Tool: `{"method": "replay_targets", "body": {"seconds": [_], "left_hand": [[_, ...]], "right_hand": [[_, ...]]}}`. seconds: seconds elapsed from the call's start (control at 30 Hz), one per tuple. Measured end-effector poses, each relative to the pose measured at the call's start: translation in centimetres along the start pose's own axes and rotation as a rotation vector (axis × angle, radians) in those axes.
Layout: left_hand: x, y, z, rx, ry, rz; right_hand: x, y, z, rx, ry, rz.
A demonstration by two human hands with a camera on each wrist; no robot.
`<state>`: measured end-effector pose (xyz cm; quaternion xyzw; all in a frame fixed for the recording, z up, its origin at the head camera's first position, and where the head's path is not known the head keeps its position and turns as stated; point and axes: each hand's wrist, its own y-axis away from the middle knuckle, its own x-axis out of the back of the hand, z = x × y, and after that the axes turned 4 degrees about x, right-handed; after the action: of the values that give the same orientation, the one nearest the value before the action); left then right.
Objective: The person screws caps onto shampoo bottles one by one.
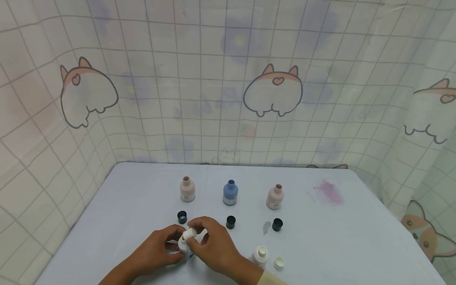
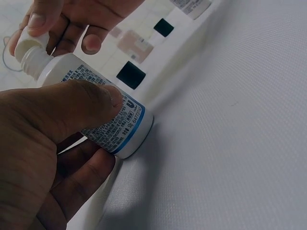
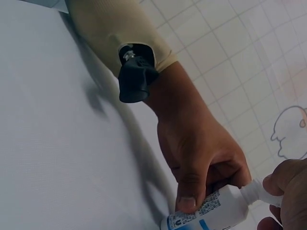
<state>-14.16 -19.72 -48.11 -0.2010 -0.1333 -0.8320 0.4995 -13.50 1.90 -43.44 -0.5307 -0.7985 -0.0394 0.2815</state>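
My left hand (image 1: 156,250) grips a small white bottle (image 2: 103,103) with a blue band and printed label, low on the table's near side. Its thumb lies across the label in the left wrist view. A white cap (image 1: 190,233) is pinched between thumb and fingers of my right hand (image 1: 217,245). The cap sits tilted at the bottle's mouth, and the neck's threads (image 2: 36,62) show below it. In the right wrist view the left hand (image 3: 192,158) holds the bottle (image 3: 216,208), while the right hand (image 3: 292,191) covers most of the cap.
Behind the hands stand uncapped bottles: pinkish (image 1: 187,190), blue (image 1: 230,193) and another pinkish (image 1: 275,197). Black caps (image 1: 182,217) lie before them. Right of my right hand are an open white bottle (image 1: 261,255) and its white cap (image 1: 279,263). Stains (image 1: 329,192) mark the white tabletop.
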Motion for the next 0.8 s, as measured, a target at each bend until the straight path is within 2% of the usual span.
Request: {"method": "replay_targets", "body": {"seconds": [0.17, 0.37, 0.53, 0.7, 0.8], "left_hand": [[0.00, 0.00, 0.00, -0.011, 0.003, 0.004], [0.13, 0.03, 0.25, 0.031, -0.001, -0.005], [0.28, 0.02, 0.47, 0.064, -0.040, -0.007], [0.18, 0.09, 0.35, 0.038, -0.041, -0.006], [0.19, 0.08, 0.36, 0.042, -0.055, -0.006]], "right_hand": [[-0.04, -0.25, -0.18, -0.030, 0.003, -0.016], [-0.16, -0.29, -0.13, -0.002, 0.026, -0.034], [-0.21, -0.46, -0.08, 0.076, 0.066, -0.062], [-0.31, -0.58, -0.05, 0.180, 0.134, -0.068], [-0.37, -0.57, -0.03, 0.196, 0.156, -0.072]]}}
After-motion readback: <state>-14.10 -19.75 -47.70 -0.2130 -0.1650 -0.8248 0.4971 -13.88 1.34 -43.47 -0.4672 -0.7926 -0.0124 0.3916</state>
